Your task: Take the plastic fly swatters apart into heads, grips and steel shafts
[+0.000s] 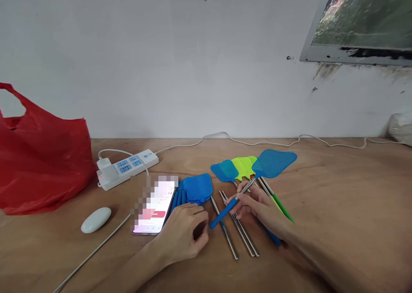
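My right hand (257, 207) pinches the metal shaft of a blue fly swatter (273, 163), just above its blue handle, and holds it tilted over the wooden table (337, 207). Its head hangs above a pile of other swatters: a smaller blue one (224, 171) and a lime green one (243, 166). My left hand (183, 237) rests on the table with fingers curled under, beside another blue swatter head (198, 188) and a stack of blue handles. Several bare metal rods (240, 230) lie between my hands.
A lit phone (154, 209) lies left of my left hand. A white power strip (127, 167) with a cable, a white oval object (95, 220) and a red plastic bag (38, 160) sit further left. A white cord runs along the wall. A white bag (401, 127) sits far right.
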### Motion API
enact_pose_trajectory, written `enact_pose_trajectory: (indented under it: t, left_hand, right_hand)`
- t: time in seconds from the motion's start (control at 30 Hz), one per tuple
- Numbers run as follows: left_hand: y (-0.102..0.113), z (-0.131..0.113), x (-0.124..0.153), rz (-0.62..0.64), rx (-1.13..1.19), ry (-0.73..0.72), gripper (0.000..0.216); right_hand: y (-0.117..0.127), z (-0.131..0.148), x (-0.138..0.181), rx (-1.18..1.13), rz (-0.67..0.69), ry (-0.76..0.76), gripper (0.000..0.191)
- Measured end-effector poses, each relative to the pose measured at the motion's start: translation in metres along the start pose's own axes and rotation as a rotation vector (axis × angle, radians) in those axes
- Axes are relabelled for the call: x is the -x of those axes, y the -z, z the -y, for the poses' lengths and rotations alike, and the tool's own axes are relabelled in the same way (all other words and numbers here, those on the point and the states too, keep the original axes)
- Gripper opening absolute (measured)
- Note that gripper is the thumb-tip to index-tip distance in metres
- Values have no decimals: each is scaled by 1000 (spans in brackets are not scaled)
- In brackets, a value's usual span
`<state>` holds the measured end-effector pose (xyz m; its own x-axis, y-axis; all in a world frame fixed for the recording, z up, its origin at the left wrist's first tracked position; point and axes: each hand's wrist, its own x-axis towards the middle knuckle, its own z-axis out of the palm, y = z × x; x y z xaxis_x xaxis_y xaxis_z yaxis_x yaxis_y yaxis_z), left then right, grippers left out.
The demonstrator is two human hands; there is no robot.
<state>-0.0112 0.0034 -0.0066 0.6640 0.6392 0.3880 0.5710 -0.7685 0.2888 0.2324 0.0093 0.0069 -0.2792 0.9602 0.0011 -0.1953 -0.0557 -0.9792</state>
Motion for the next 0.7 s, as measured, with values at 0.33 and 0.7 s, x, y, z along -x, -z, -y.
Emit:
enact_pose_trajectory:
  t: [0.33,0.7]
  left_hand:
    - [7,2,0,-58,25,99,12]
    - [4,4,0,-2,10,154,14]
  right_hand:
    - [20,-4,-3,210,-337,175,39]
    - [23,-6,-2,313,-392,235,28]
